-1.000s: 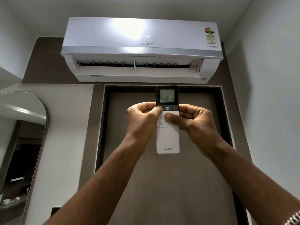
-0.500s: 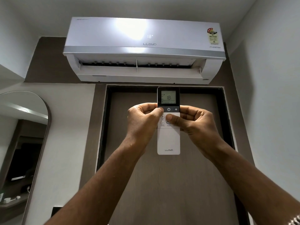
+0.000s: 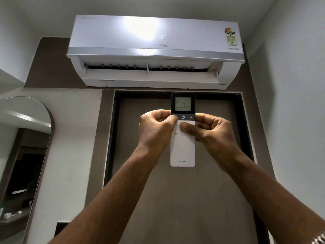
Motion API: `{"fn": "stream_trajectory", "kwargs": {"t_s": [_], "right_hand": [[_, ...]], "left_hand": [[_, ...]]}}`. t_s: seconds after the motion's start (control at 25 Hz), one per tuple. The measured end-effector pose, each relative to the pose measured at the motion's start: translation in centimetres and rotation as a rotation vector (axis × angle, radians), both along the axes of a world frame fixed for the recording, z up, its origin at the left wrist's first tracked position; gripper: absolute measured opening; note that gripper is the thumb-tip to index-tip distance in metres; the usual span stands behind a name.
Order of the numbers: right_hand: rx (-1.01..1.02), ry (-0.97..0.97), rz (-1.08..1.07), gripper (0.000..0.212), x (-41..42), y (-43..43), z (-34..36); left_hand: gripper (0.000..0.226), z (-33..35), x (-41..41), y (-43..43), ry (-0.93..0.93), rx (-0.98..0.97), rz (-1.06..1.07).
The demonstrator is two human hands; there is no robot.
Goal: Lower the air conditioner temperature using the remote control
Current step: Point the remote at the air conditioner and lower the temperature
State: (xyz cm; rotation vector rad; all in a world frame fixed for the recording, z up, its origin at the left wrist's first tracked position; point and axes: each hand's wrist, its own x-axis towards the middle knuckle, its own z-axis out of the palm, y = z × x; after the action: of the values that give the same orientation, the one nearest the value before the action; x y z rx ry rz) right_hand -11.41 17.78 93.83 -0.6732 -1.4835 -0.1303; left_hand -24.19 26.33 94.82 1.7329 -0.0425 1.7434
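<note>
Both hands (image 3: 158,128) (image 3: 213,133) grip upright remote (image 3: 182,152), air conditioner (image 3: 155,50) showing 18.

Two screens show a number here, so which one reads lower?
The remote control screen, held up by both hands: it shows about 17, blurry, while the air conditioner panel display reads 18.

The air conditioner (image 3: 155,50) is finished in white, crossed by a grey band, with a red, yellow and green label at its right end. The remote control (image 3: 182,148) is coloured black around its pale grey-green screen and white below, with grey lettering. The door (image 3: 184,199) is shown in brown woodgrain, framed in black. The walls (image 3: 295,103) are painted pale grey.
</note>
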Motion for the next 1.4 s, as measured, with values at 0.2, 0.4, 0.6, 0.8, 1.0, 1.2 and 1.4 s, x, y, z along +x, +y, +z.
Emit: {"fn": "stream_trajectory", "kwargs": {"t_s": [0.2, 0.4, 0.6, 0.8, 1.0, 1.2, 1.4], "right_hand": [[-0.004, -0.007, 0.000, 0.031, 0.1, 0.0, 0.0], [-0.006, -0.009, 0.002, 0.035, 0.2, -0.1, 0.1], [0.004, -0.005, 0.001, 0.038, 0.1, -0.2, 0.1], [-0.003, -0.011, -0.009, 0.031, 0.0, -0.3, 0.2], [0.003, -0.020, -0.014, 0.032, -0.2, -0.4, 0.1], [-0.009, -0.008, -0.047, 0.036, 0.0, -0.2, 0.1], [-0.033, 0.008, -0.053, 0.037, 0.1, -0.3, -0.5]], "left_hand": [[0.017, -0.2, 0.0, -0.1, 0.005, -0.009, -0.020], [0.017, -0.2, -0.1, -0.4, 0.003, -0.020, -0.023], [0.014, -0.3, -0.1, -0.9, -0.024, -0.036, -0.015], [0.012, -0.2, -0.1, -1.3, -0.045, -0.037, 0.013], [0.008, -0.4, -0.2, -1.8, -0.080, -0.042, -0.031], [0.009, -0.7, -0.5, -1.7, -0.063, -0.047, -0.072], [0.013, -1.2, -0.4, -1.3, -0.015, -0.051, -0.064]]}}
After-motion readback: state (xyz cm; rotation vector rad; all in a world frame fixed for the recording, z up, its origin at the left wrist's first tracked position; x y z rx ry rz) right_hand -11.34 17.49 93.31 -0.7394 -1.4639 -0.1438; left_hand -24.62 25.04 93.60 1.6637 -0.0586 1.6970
